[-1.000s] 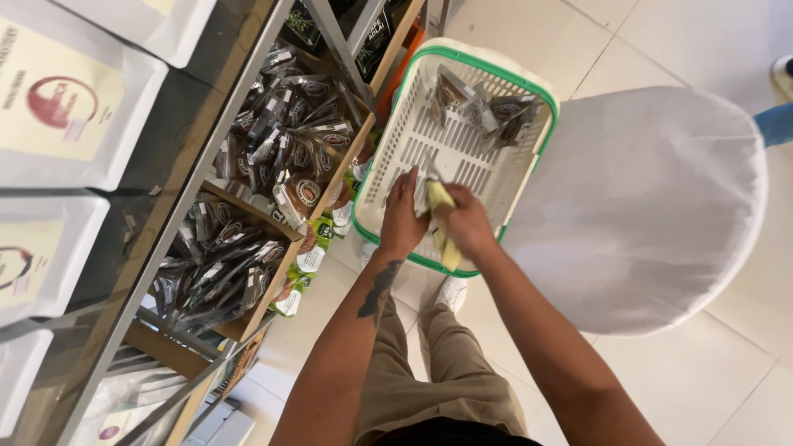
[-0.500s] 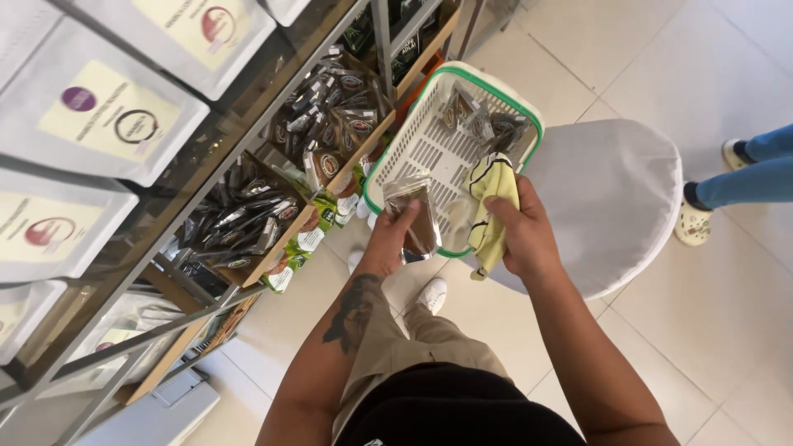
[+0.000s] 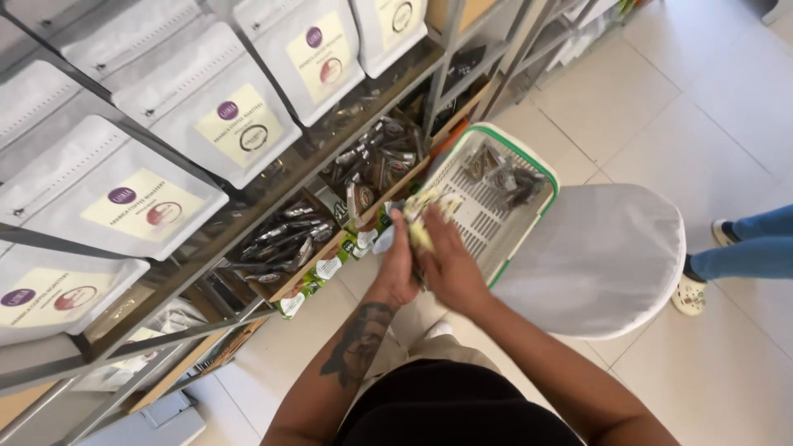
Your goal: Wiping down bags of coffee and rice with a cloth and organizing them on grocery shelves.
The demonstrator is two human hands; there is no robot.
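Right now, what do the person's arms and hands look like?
Both arms are bare, with no sleeves showing below the elbows. The left forearm carries a dark tattoo. The left hand and right hand wear no gloves; no rings or watch can be made out.

Stool (image 3: 611,264): in front of you, its round white seat carries the white basket with green rim (image 3: 541,169), which overhangs toward the shelves.
Basket: a few dark sachets (image 3: 500,177) lie in its far end.
Upper shelf (image 3: 273,202): to your left, white pouches (image 3: 206,111) stand in a row.
Lower wooden tray (image 3: 388,194): dark sachets heaped in compartments.
Floor (image 3: 702,83): pale tiles.
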